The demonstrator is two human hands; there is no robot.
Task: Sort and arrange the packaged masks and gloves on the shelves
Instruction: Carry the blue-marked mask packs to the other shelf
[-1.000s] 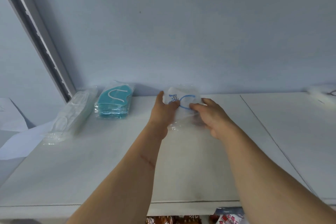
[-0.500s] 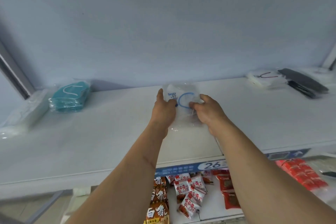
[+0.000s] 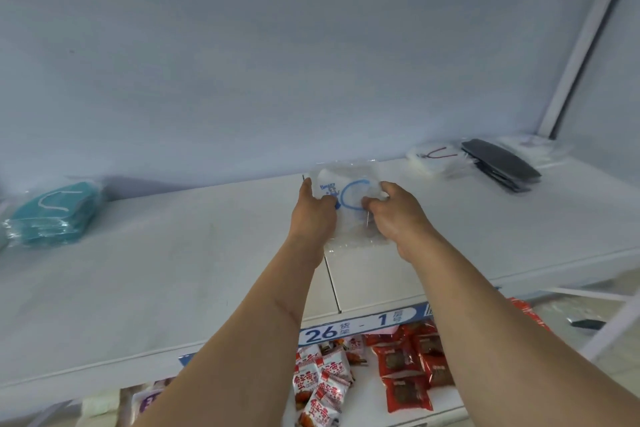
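Observation:
A clear plastic pack (image 3: pixel 346 184) with blue print and a blue loop is held upright over the middle of the white shelf (image 3: pixel 173 270). My left hand (image 3: pixel 313 215) grips its left edge, thumb on the front. My right hand (image 3: pixel 398 215) pinches its right side with curled fingers. A stack of teal masks in clear wrap (image 3: pixel 52 215) lies at the shelf's far left. At the back right lie a white mask pack with a red loop (image 3: pixel 433 158) and a stack of dark grey masks (image 3: pixel 502 165).
The shelf's back wall rises just behind the held pack. A white upright post (image 3: pixel 581 42) bounds the right end. Below the blue label strip (image 3: pixel 363 324) reading 26 - 1, a lower shelf holds red and white snack packets (image 3: pixel 398 367).
The view has swung right and down, so the teal masks slid left and the dark masks and lower shelf came into sight. Both hands keep their hold on the clear pack.

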